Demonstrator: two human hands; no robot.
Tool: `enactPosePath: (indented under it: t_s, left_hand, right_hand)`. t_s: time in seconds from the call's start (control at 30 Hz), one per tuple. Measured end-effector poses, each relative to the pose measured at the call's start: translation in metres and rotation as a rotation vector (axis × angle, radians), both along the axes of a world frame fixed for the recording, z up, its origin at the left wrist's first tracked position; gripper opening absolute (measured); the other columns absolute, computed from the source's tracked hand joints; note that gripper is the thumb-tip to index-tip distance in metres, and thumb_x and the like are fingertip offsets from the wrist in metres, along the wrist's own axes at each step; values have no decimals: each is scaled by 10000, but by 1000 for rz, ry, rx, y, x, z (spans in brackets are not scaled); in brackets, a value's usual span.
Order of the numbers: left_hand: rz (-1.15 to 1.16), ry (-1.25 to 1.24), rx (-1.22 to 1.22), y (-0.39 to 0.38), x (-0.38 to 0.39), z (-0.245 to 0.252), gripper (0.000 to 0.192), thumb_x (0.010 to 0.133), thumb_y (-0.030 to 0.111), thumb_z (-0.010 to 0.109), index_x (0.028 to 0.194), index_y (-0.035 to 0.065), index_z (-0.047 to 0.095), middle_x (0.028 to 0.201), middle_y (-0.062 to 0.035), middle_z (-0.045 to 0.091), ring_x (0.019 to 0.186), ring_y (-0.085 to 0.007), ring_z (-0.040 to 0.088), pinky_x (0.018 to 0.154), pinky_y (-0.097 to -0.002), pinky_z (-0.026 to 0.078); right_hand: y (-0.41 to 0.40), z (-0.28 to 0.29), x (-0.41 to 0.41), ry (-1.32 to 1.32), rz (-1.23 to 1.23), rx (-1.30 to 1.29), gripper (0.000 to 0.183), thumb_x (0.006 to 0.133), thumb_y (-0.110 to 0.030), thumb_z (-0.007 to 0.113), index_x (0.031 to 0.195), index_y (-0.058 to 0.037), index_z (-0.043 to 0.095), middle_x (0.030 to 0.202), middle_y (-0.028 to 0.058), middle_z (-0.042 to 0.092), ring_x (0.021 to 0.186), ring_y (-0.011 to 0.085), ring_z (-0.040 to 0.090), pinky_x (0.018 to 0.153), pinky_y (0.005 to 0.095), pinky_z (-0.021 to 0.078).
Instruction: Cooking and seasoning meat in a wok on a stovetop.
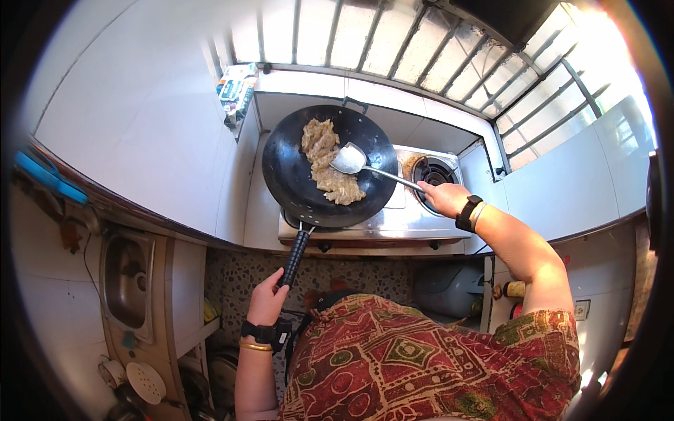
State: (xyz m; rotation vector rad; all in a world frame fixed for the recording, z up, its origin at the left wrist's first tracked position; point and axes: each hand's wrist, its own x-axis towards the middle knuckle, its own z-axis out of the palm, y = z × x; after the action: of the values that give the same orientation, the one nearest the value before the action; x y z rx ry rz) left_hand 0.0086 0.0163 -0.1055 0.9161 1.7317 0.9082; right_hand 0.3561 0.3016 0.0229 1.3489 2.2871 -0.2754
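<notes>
A large black wok (284, 173) sits tilted over the left side of a steel gas stove (379, 230). My left hand (267, 300) grips the end of its ribbed black handle (296, 258). In my right hand (445, 199) is the metal handle of a wok spatula (350, 159); its blade touches the strip of pale, cooked-looking food (345, 188) that runs across the wok. The burner beneath the wok is hidden. On the stove's right side, a second burner (434, 176) is partly covered by my right hand.
Barred windows (389, 42) line the wall behind the stove. A printed packet (237, 92) stands on the ledge at the back left. A steel sink (126, 279) and a perforated white dish (146, 383) are at lower left. A grey gas cylinder (447, 288) lies below the stove.
</notes>
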Motion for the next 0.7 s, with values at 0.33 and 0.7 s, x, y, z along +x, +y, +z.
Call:
enactPosePath:
  t_s: [0.33, 0.7]
  left_hand:
    - [-26, 19, 19, -14, 7, 1, 454, 826, 88, 625, 1261, 7, 526, 925, -149, 661, 744, -185, 613, 687, -291, 487]
    - [-14, 95, 36, -12, 17, 4, 449, 839, 43, 601, 1274, -17, 506, 924, -99, 649, 742, -144, 591, 684, -264, 482]
  right_hand:
    - [9, 35, 1, 67, 137, 252, 324, 883, -283, 497, 1183, -214, 598, 801, 155, 648, 766, 350, 621, 679, 458, 484]
    - [46, 90, -11, 50, 222, 450, 253, 840, -230, 581, 1073, -190, 670, 880, 112, 680, 832, 291, 654, 730, 400, 518]
